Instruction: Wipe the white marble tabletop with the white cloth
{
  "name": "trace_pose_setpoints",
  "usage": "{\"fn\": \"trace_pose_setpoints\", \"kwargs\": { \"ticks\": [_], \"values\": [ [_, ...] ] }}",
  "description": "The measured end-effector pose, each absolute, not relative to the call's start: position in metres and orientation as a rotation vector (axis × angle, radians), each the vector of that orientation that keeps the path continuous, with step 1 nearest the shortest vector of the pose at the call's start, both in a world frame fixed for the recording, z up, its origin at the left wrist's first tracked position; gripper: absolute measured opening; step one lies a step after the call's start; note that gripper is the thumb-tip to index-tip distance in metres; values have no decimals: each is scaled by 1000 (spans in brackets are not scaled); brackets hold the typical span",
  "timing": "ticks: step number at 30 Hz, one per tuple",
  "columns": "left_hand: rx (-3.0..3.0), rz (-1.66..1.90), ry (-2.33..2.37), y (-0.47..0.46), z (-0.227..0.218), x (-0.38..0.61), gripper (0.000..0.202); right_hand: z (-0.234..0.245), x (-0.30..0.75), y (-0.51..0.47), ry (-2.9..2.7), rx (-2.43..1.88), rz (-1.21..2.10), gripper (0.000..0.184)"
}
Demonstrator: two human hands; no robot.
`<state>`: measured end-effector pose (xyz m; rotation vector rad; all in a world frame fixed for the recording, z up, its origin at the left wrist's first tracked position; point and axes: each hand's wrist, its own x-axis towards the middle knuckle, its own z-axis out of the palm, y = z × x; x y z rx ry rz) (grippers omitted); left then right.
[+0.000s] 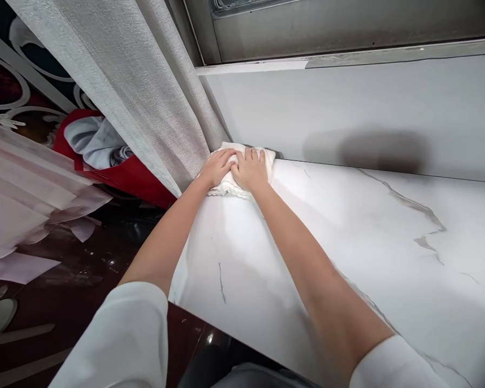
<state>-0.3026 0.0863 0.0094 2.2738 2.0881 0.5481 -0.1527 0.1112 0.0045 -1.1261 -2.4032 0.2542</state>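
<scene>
A folded white cloth (236, 186) lies on the far left corner of a white marble-patterned surface (327, 226), where the wall panel and the curtain meet. My left hand (218, 168) rests on the left part of the cloth, palm down, fingers pointing right. Beside it, my right hand (250, 170) presses flat on the cloth with its fingers stretched forward and a little apart. The two hands touch or nearly touch at the thumbs. Parts of the cloth are hidden under both palms.
A grey curtain (145, 81) hangs along the surface's left end. Beyond it stands a red container (133, 180) with pale fabric (95, 137) inside. A white panel (283, 108) rises behind, below a metal frame (327, 32). Sheer pink fabric (28, 188) hangs at left over the dark floor.
</scene>
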Motion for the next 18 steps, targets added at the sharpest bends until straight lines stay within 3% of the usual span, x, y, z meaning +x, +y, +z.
{"fn": "trace_pose_setpoints", "kwargs": {
  "ticks": [18],
  "values": [
    [2279, 449, 2124, 57, 11, -286, 48, 7, -138, 77, -2454, -1171, 240, 55]
  ]
}}
